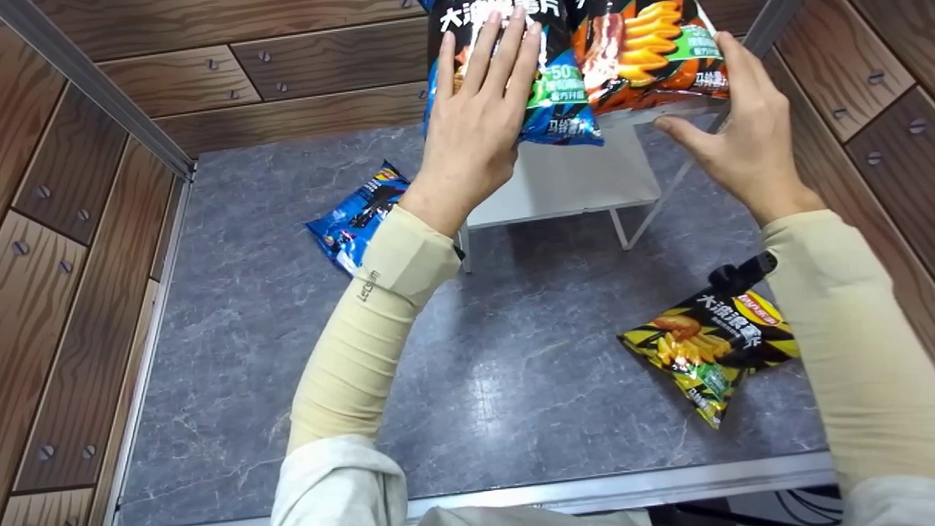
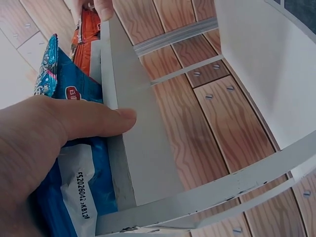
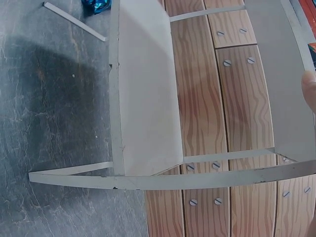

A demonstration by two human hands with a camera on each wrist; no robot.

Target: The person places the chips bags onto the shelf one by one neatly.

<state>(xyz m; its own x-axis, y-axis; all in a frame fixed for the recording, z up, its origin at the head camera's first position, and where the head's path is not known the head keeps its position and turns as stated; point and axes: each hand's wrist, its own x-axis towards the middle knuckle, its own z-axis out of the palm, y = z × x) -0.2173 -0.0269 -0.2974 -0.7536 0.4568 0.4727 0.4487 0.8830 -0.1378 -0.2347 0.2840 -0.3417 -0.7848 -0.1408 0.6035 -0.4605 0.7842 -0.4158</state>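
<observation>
And here's the left hand [image 1: 475, 120], laid flat over the blue chip bag [image 1: 561, 98], four fingers straight and slightly spread across its front, pressing on the packet without curling round it. The left wrist view gives us the thumb, stretched across the blue packaging, its tip over the edge of the white shelf [image 1: 570, 179].

Over to the right hand [image 1: 756, 131]: long fingers at the side edge of the orange chip bag [image 1: 643, 55], thumb held well away, a wide gap between them. It looks like a light touch at the bag's edge, though the fingertips are partly hidden and I can't be sure how firmly they meet it. Both bags sit side by side up on the shelf's upper level, blue to the left, orange to the right.

Down on the grey marbled surface [image 1: 511, 351], a second blue bag [image 1: 358, 215] lies left of the shelf, partly covered by the left forearm. Out right and nearer the person, a yellow-and-black bag [image 1: 708, 347] lies face up beside the right sleeve [image 1: 840, 314]. Wood-patterned walls [image 1: 329, 66] frame the lot.
</observation>
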